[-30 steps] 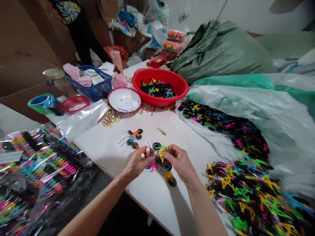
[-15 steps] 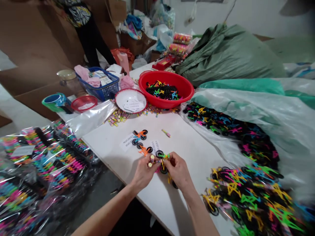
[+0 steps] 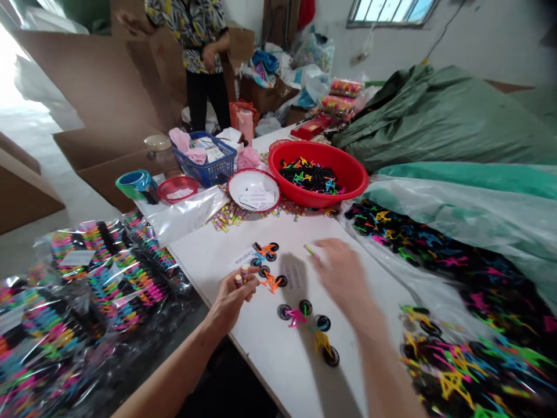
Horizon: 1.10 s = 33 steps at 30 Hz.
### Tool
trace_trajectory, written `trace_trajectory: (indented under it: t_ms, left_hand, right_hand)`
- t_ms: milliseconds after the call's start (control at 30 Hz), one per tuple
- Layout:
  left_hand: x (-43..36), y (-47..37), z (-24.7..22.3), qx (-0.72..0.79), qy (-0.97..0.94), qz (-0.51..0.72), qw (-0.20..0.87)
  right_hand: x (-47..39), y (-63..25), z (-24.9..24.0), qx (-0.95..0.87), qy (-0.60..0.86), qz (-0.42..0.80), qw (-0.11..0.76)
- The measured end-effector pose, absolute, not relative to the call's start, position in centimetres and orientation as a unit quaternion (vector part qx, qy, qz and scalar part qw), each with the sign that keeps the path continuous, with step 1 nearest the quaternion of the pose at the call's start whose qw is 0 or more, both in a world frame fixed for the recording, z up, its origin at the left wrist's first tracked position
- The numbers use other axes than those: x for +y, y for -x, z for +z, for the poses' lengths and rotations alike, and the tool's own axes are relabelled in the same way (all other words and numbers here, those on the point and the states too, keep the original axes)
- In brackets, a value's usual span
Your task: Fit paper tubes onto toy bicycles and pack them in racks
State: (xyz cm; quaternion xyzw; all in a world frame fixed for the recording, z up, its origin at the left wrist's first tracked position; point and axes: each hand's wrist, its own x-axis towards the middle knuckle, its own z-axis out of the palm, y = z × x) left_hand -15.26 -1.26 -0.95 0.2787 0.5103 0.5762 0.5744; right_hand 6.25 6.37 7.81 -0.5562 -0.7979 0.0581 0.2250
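My left hand [image 3: 234, 295] is closed around a couple of small wrapped rolls [image 3: 245, 270], their pale ends sticking up from the fingers. Blurred by motion, my right hand [image 3: 342, 273] reaches over the white tabletop [image 3: 278, 354]. At its fingertips lies a single wrapped roll [image 3: 311, 252]; whether they touch it cannot be made out. Toy bicycles with black wheels lie between the hands: an orange one [image 3: 273, 281], a pink one [image 3: 297, 317] and a yellow one [image 3: 322, 341]. Printed paper slips [image 3: 296, 277] lie flat near them.
Behind stand a red basin [image 3: 361, 191] of toy bicycles, a white dish [image 3: 232, 188] of slips and a blue basket [image 3: 217, 172]. Loose bicycles [image 3: 452, 389] heap up at right, bagged ones [image 3: 117, 284] at left. A person [image 3: 206, 64] stands beyond the table.
My hands have moved apart: the left drew back leftward with the rolls, the right went forward to the lone roll. The bicycles they were handling now lie on the table. The view has shifted left.
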Motion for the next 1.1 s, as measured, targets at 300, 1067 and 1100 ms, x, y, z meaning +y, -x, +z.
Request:
trace_trajectory:
  t_ms: [300,1067,1100]
  left_hand:
    - [1.6,16.6,-0.1,0.545,-0.257,0.577,0.552]
    - [-0.6,9.0,-1.0,0.558,-0.512,0.497,0.424]
    - [-0.7,8.8,-0.9,0.559,-0.512,0.495,0.425]
  right_hand:
    - [11.7,0.4,0.6,-0.798,0.479,0.246,0.271]
    - [1.5,-4.8,2.1,-0.343,0.512,0.683,0.391]
    - [1.3,-4.9,2.0,-0.337,0.51,0.685,0.398]
